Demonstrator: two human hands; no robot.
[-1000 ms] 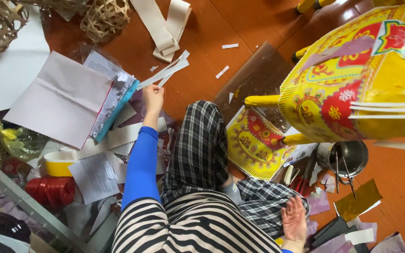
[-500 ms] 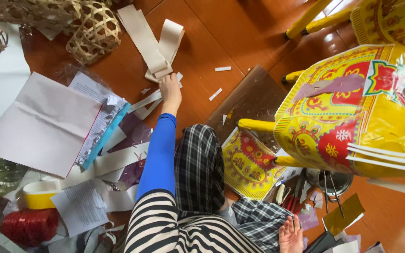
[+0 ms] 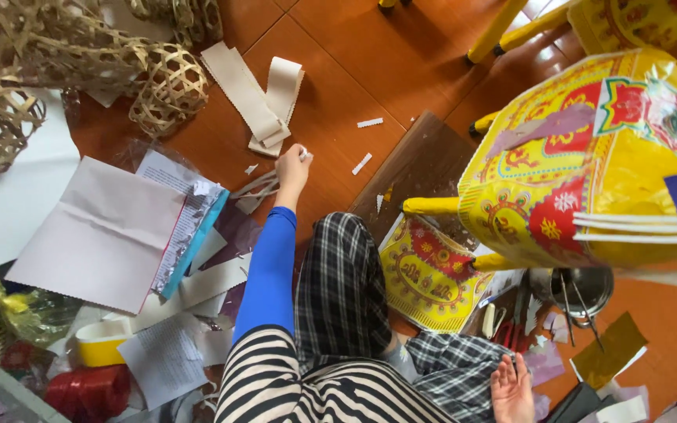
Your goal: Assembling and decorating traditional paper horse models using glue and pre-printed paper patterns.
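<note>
My left hand [image 3: 291, 168], at the end of a blue sleeve, reaches out over the orange tiled floor. Its fingers pinch a small white paper scrap [image 3: 305, 154], just below a pile of folded cream paper strips [image 3: 256, 94]. Thin white strips [image 3: 258, 188] lie under the wrist. My right hand [image 3: 512, 388] rests at the lower right beside my checked trouser leg, with its fingers apart and nothing in it.
A big yellow paper-covered figure [image 3: 581, 157] with yellow legs stands on the right above a brown board [image 3: 425, 160] and a yellow patterned sheet [image 3: 425, 274]. Woven bamboo frames [image 3: 170, 86] sit top left, white paper sheets [image 3: 103, 231] left, a metal bowl of tools [image 3: 581, 290] right.
My left hand has stretched farther forward, from beside the blue-edged sheet up to the cream strips, and now pinches a white scrap. The right hand has stayed by my leg.
</note>
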